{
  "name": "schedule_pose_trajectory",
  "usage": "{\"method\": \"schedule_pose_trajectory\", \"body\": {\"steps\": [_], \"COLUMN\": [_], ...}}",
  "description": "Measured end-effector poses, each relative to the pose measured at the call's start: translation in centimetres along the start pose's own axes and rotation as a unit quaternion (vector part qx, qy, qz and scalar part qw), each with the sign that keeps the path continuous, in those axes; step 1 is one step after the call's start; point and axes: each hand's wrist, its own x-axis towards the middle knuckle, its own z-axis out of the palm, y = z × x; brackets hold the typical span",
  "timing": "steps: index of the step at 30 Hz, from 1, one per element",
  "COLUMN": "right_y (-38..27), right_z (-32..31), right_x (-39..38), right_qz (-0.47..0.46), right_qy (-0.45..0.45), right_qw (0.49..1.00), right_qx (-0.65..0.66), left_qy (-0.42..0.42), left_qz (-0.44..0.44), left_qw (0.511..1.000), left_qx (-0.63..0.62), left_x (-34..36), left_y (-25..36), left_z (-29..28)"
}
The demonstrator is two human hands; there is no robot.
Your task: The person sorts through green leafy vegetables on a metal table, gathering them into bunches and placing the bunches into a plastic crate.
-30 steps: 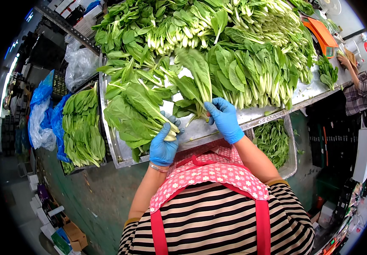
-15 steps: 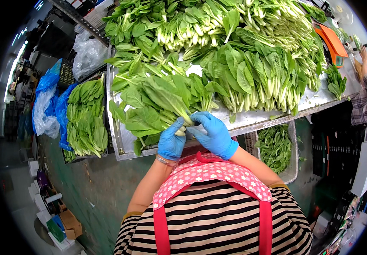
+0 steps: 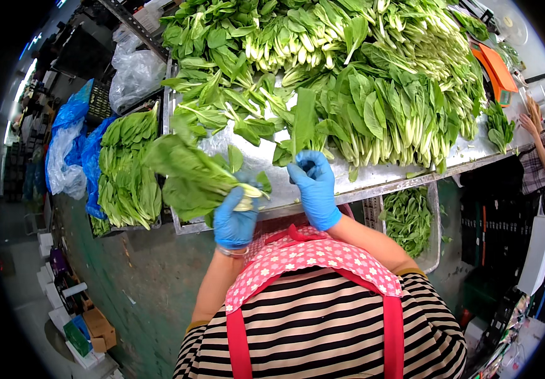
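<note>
In my left hand (image 3: 236, 218), gloved in blue, is a bunch of leafy greens (image 3: 190, 174). Its pale stem ends stick out past my fingers, and the leaves, smeared by motion, fan out to the left over the tray's front edge. My right hand (image 3: 315, 196), in a matching glove, has its fingers bent in a pinch at the stem of a single upright green leaf (image 3: 304, 117). Just beyond both hands, loose greens (image 3: 247, 126) are scattered on the metal tabletop (image 3: 278, 189). Stacked bunches (image 3: 379, 120) lie to the right of them.
Left of the table stands a crate of greens (image 3: 127, 170), beside blue plastic bags (image 3: 73, 126). Below the table edge on the right is a bin of leaves (image 3: 408, 221). An orange scale (image 3: 496, 69) sits at the far right, near another person's hand (image 3: 528, 123).
My hands have come apart. The left has swung the bunch leftward off the loose pile, while the right has shifted slightly right and up with a single leaf.
</note>
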Motion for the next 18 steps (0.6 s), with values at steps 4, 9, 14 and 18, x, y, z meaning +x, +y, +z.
{"method": "schedule_pose_trajectory", "body": {"steps": [4, 9, 14, 18], "right_y": [-0.4, -0.5, 0.0, -0.7], "right_z": [0.3, -4.1, -6.2, -6.7], "right_x": [-0.6, 1.1, 3.4, 3.0], "right_qz": [-0.139, -0.215, -0.195, -0.051], "right_qy": [-0.214, -0.019, 0.022, 0.023], "right_qw": [0.901, 0.753, 0.704, 0.896], "right_qx": [-0.352, -0.621, -0.683, -0.440], "left_qy": [-0.038, -0.055, 0.008, 0.023], "left_qz": [0.075, 0.051, -0.027, -0.082], "left_qw": [0.996, 0.997, 0.999, 0.996], "left_qx": [0.016, -0.027, -0.018, 0.037], "left_x": [-0.3, -0.2, 0.3, 1.1], "left_y": [2.3, 2.9, 1.1, -0.1], "left_z": [-0.5, -2.3, -2.2, -1.5]}}
